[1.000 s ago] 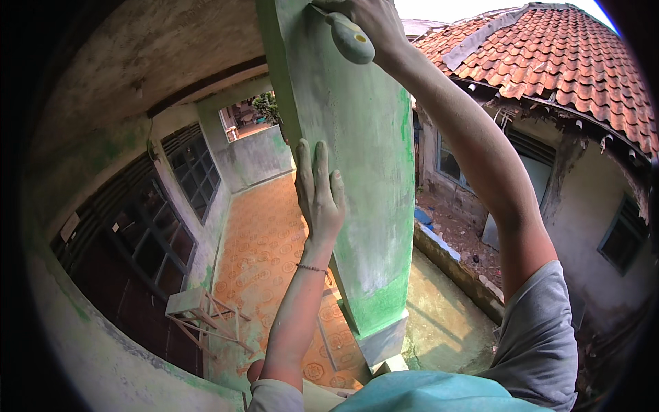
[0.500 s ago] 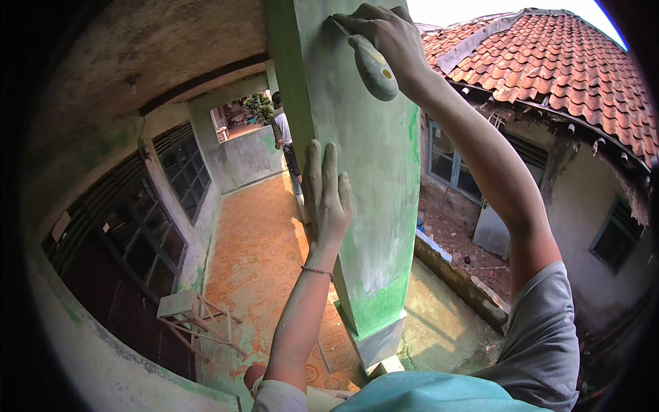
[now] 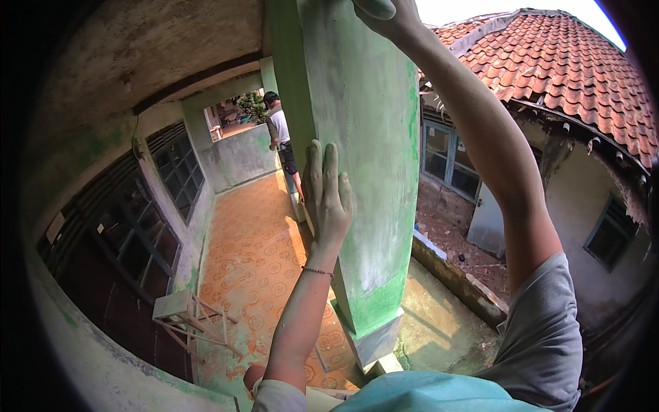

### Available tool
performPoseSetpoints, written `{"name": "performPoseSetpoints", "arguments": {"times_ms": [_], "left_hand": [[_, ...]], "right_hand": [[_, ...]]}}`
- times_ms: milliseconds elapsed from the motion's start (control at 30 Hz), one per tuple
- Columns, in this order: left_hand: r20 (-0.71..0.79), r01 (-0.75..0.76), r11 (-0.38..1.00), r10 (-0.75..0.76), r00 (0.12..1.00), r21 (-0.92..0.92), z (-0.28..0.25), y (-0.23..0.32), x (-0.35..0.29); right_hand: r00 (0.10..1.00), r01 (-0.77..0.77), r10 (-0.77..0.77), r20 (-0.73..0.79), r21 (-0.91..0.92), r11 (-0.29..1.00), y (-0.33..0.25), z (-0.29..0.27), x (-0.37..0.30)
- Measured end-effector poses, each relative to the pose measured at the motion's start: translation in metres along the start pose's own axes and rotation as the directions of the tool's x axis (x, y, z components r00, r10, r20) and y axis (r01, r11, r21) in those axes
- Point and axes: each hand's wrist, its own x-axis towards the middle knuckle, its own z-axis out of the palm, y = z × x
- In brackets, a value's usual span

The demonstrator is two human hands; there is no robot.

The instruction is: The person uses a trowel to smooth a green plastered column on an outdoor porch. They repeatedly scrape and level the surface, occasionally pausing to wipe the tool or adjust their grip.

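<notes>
My left hand lies with outstretched fingers against the corner of a square green pillar, whose paint is patchy and whitish. It holds nothing. Above and to the right, my raised right hand is at the top edge of the view, its fingers cut off. The rounded grey-green handle end of a scraper shows under this hand. The scraper's blade is out of view, so its contact with the pillar cannot be seen.
A small wooden stool stands at left on the orange tiled floor. Another person stands beyond the pillar. Barred windows line the left wall. At right are a low wall and a tile-roofed house.
My right hand has moved up the pillar with the scraper, mostly out of view. My left hand keeps its place. The other person shows more fully beside the pillar.
</notes>
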Motion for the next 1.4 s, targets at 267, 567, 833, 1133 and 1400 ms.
{"name": "performPoseSetpoints", "arguments": {"times_ms": [267, 567, 833, 1133, 1400], "left_hand": [[-0.004, 0.0, 1.0, 0.0, 1.0, 0.007, 0.002, -0.005, -0.003], [0.002, 0.036, 0.999, -0.036, 0.999, -0.025, 0.0, -0.001, -0.002], [-0.027, 0.021, 0.999, -0.023, 0.999, -0.04, 0.002, -0.004, -0.004], [-0.011, 0.041, 0.999, -0.041, 0.999, -0.002, -0.009, -0.002, -0.004], [0.0, 0.047, 0.999, -0.047, 0.999, -0.009, -0.007, -0.003, -0.004]], "right_hand": [[0.999, -0.045, 0.044, 0.031, 0.027, 0.999, 0.001, 0.005, 0.005], [0.997, -0.073, 0.071, -0.038, -0.049, 0.996, 0.019, 0.006, 0.005], [0.997, -0.015, 0.016, -0.081, 0.016, 1.0, 0.012, 0.003, -0.007], [0.995, 0.008, -0.013, -0.098, -0.046, 0.999, 0.022, 0.012, 0.005], [0.991, 0.068, -0.068, -0.117, -0.003, 0.998, 0.05, 0.009, 0.03]]}}
